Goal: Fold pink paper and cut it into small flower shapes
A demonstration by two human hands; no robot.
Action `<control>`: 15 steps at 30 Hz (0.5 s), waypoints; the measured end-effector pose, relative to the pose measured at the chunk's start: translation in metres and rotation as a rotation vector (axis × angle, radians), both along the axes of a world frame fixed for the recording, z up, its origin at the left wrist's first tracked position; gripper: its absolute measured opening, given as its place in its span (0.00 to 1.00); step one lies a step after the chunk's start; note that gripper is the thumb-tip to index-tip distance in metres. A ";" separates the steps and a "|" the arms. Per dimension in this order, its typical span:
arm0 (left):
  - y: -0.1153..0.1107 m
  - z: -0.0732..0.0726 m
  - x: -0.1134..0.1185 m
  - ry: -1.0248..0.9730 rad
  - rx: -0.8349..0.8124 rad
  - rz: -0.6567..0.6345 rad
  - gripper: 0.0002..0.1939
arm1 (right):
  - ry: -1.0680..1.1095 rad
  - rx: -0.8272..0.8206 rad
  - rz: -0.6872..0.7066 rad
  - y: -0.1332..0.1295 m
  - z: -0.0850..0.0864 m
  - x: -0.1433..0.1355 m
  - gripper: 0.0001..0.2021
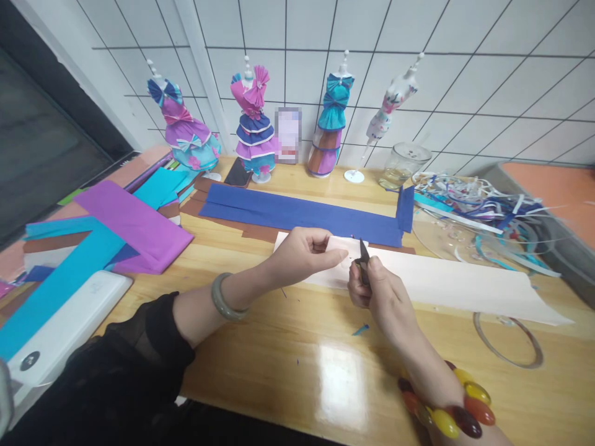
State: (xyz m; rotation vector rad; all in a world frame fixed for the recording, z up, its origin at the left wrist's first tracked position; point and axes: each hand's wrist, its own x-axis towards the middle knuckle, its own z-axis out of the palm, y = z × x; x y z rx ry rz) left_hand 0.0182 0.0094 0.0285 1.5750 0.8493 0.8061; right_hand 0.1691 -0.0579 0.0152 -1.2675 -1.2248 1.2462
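Observation:
My left hand (304, 251) pinches a folded end of a long strip of pale crepe paper (465, 282) between thumb and fingers. Close by on the right, my right hand (383, 291) is closed around a pair of dark-bladed scissors (364, 253), their tips pointing up and away from me beside the folded edge. The handles are mostly hidden in my fingers. From the fold the pale strip runs along the table to the right. Behind it lies a long dark blue crepe paper strip (297, 210), over brown paper (255, 233).
Along the tiled wall stand small dress forms, such as a paper-dressed one (253, 133) and a bare one (393, 105). A glass jar (404, 164) and paper scraps (483, 201) are at right, near a clear ring (509, 341). Purple paper (139, 226) and a white power bank (79, 328) lie left.

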 end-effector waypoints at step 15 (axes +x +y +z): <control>0.002 0.001 0.000 -0.052 -0.038 -0.016 0.16 | -0.027 0.007 0.000 0.000 0.001 0.000 0.22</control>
